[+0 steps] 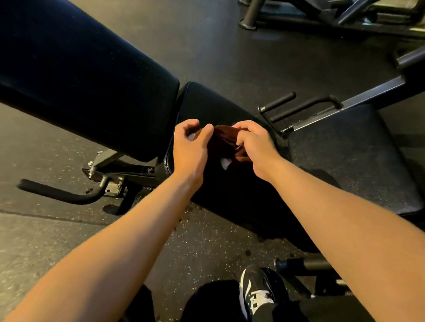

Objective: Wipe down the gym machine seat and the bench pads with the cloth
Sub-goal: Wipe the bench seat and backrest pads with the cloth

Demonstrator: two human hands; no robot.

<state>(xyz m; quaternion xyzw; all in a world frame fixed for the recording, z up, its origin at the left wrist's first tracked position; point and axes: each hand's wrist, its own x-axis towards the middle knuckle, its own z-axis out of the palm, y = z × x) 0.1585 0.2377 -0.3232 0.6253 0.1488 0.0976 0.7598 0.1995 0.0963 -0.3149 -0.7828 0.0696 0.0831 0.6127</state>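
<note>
A dark reddish-brown cloth (226,138) lies bunched on the black seat pad (208,103) of an adjustable bench. My right hand (255,147) grips the cloth's right part with curled fingers. My left hand (190,143) is at the cloth's left edge, thumb and fingers curled, thumb tip touching the fabric. A small white tag (225,163) shows under the cloth. The long black back pad (65,60) slopes up to the left, separated from the seat by a narrow gap.
The bench's steel frame and a curved black handle (61,193) stick out at lower left. Another machine's platform (355,155) and bars (348,103) stand to the right; a rack base (252,12) is at the back. My shoe (259,288) rests near a frame foot.
</note>
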